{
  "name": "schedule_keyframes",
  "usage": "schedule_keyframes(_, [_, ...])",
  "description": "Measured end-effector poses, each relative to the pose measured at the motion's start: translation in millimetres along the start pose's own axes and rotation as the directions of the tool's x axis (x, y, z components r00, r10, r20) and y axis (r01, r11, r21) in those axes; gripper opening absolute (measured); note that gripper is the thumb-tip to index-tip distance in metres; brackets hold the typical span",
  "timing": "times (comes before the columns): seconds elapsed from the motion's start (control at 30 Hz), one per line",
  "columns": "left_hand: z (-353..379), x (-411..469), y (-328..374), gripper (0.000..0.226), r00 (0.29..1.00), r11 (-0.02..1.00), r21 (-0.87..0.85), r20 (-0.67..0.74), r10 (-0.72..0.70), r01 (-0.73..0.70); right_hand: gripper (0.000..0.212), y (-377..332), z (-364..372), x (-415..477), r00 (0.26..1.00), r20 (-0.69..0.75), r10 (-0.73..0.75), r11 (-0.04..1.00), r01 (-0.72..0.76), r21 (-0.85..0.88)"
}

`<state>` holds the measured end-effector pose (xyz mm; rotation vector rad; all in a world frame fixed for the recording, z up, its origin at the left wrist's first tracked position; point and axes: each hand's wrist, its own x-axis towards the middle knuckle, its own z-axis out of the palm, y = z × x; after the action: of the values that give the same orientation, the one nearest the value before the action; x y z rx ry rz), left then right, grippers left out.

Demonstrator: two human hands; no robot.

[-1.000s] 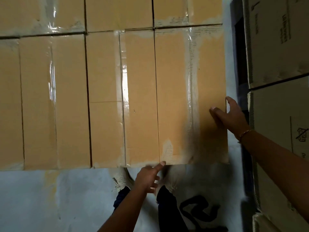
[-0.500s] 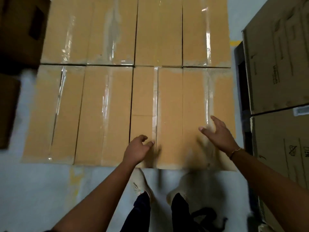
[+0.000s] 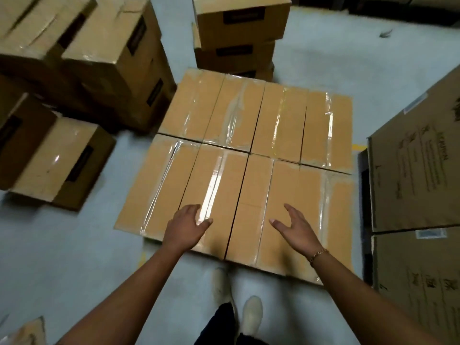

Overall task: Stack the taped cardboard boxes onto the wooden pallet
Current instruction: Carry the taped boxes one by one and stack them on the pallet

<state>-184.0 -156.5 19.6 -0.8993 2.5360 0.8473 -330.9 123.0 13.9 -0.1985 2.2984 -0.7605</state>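
1. The layer of taped boxes (image 3: 251,155) lies low in front of the person. It is eight long, flat-topped tan cartons in two rows of four, packed edge to edge, with glossy clear tape running down each seam. Any pallet beneath is hidden.
2. The left hand (image 3: 188,227) is spread with relaxed fingers over the second box of the near row and grasps nothing.
3. The right hand (image 3: 295,229), with a gold bracelet (image 3: 318,253) at the wrist, is likewise released over the right-hand boxes. I cannot tell whether either palm touches the cardboard.
4. Loose boxes (image 3: 74,70) crowd the left, a stack (image 3: 239,28) stands just behind, and large printed cartons (image 3: 418,170) wall the right. Bare grey floor (image 3: 62,245) lies open at near left.
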Motion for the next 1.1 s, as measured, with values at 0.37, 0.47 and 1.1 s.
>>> schedule_keyframes(0.37, [-127,-109,-32,0.071,0.944,0.988,-0.149,-0.320,-0.076,0.030,0.077,-130,0,-80,0.946,0.054,-0.320,0.933,0.324,-0.154])
schedule_keyframes(0.47, [-157,-124,-55,0.068,0.918,0.982,-0.183,-0.379,-0.113,0.045,0.076,-174,17,-91,0.920,0.088,-0.382,0.907,0.392,-0.152])
schedule_keyframes(1.1, [-323,-187,-393,0.073,0.892,0.908,-0.335,-0.285,-0.351,0.251,0.062,-390,253,-123,0.928,0.283,-0.242,0.970,0.222,0.101])
